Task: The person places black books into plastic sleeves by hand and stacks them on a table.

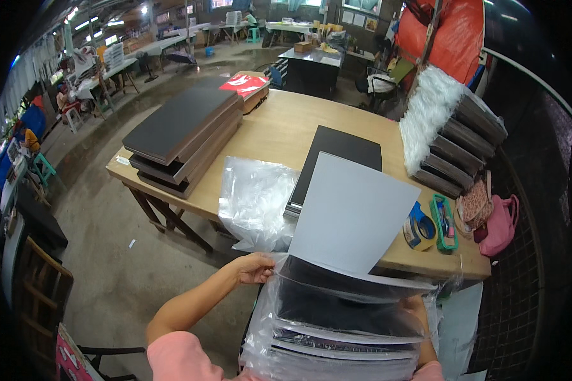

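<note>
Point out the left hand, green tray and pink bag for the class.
Left hand [256,268]: head view, middle of the hand.
Green tray [449,248]: head view, near-end wall.
Pink bag [499,231]: head view, middle of its side.

The fingers of the right grip [415,307] were mostly hidden behind the film-wrapped stack [346,301], whose near end was cut off by the lower edge, as was the pink sleeve [181,359]. Whether the grey sheet's [356,209] lower edge touched that stack or lay behind it could not be told. The sheet covered part of the black boards [346,143]. The distant seated person's [30,140] hands were too small to read.
</note>
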Tool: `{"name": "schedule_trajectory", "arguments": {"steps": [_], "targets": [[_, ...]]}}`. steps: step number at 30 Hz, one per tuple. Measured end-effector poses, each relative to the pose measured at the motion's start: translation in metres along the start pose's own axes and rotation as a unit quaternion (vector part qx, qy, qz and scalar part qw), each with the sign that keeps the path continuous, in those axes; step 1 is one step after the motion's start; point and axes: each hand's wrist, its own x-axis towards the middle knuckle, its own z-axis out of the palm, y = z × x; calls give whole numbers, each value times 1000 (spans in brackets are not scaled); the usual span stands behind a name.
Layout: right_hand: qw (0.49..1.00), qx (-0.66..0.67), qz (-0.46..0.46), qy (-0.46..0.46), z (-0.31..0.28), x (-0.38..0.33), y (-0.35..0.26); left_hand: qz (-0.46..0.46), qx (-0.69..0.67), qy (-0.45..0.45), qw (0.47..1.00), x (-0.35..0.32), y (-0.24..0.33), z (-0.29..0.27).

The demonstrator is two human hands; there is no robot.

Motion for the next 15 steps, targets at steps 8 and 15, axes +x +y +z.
{"name": "schedule_trajectory", "arguments": {"steps": [8, 15], "targets": [[977, -69, 194, -55, -31, 48, 84, 10, 78, 19, 997, 72, -51, -87], [968, -65, 239, 45, -28, 55, 102, 132, 228, 342, 902, 55, -52, -110]]}}
